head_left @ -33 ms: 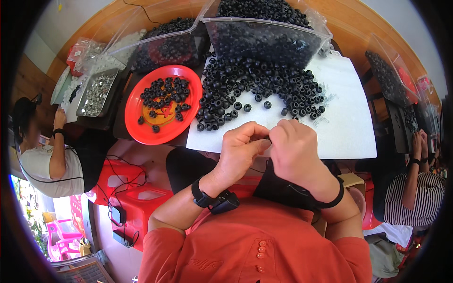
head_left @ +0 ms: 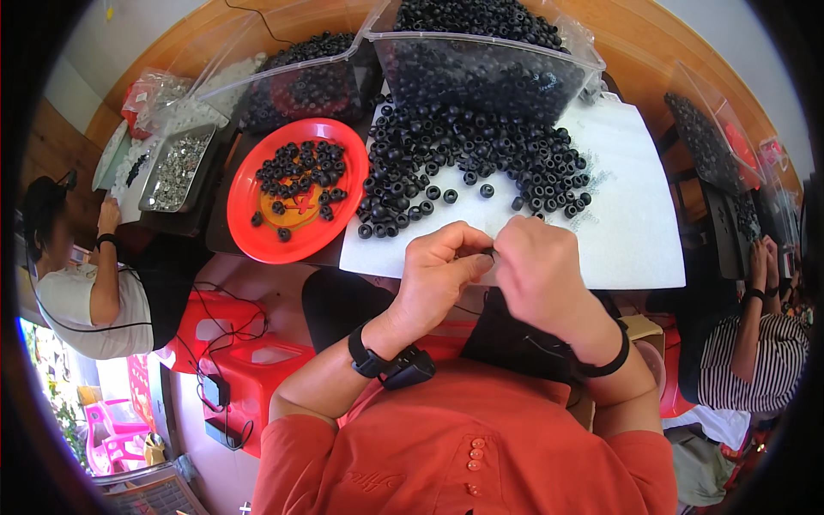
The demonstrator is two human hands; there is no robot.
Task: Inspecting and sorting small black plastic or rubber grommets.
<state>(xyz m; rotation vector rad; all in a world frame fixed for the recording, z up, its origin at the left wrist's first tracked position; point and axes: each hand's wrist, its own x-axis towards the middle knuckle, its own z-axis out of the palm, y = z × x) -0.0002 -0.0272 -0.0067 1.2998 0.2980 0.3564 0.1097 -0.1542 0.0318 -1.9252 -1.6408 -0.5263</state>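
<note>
My left hand [head_left: 442, 273] is closed, thumb and forefinger pinching a small dark piece [head_left: 487, 251] that mostly hides behind the fingertips. Against it, my right hand [head_left: 539, 268] is closed too, its fingers curled down; whatever lies in them is out of sight. Both hands meet above the near edge of a white foam sheet [head_left: 631, 232]. Just beyond them spreads a heap of black ring-shaped parts [head_left: 481, 142], each with a round hole. To the left, a red plate [head_left: 245, 184] carries a smaller pile of similar black pieces.
A clear plastic bin [head_left: 481, 77] full of black parts stands behind the heap. Another clear bin [head_left: 300, 86] sits left of it, near a metal tray [head_left: 178, 172] of small shiny pieces. Co-workers sit at left [head_left: 94, 292] and right [head_left: 747, 343]. Red stools [head_left: 257, 369] stand below left.
My right hand has shifted slightly to the right, opening a small gap from the left fingertips. The left hand stays nearly where it was.
</note>
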